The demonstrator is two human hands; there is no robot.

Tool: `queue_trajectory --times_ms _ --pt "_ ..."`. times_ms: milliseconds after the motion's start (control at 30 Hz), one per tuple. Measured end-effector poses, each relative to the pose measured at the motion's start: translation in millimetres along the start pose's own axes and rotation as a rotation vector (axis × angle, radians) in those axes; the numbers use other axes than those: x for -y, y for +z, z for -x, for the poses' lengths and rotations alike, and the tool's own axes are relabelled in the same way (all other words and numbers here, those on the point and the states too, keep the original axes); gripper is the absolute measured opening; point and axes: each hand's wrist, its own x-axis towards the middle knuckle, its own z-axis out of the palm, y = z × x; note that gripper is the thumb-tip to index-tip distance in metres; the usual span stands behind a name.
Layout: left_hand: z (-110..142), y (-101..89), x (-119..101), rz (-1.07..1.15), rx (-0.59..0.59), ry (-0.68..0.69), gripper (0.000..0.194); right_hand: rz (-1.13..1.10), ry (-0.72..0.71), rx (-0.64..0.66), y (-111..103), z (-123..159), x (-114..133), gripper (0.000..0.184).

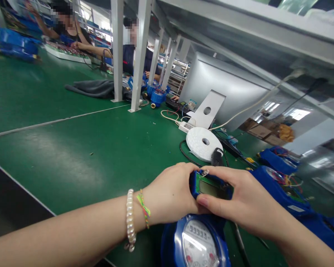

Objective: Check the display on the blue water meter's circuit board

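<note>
Both hands on one small blue module [211, 187] with a greenish display window, held just above one blue water meter [195, 241] at the bottom edge of view. Left hand [171, 194] curled against the module's left end, fingers closed on it; wrist has one pearl bracelet [130, 218] and one braided string band [144, 211]. Right hand [245, 202] wraps over the module's right side, thumb along its near edge, fingers closed around it. The meter's dial faces up, touching or just under the hands; can't tell which.

On the green surface [72, 155]: one white round reel [203, 142] beyond the hands, one white monitor back [225, 92] behind it, at least two more blue meter housings [278, 185] to the right, blurred. One grey cloth [91, 88] farther back. Two other people [69, 29] are seated at the far left end.
</note>
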Motion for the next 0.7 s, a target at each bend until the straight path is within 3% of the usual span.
queue_trajectory --times_ms 167,467,700 --pt "2 7.0 1 -0.102 -0.073 0.016 0.04 0.061 -0.061 -0.078 5 3 -10 0.023" --pt "6 3.6 0 -0.27 -0.065 0.045 0.03 0.196 -0.226 -0.207 10 4 -18 0.035" --pt "6 9.7 0 -0.29 -0.063 0.036 0.039 0.235 -0.209 -0.309 25 -2 -29 0.045"
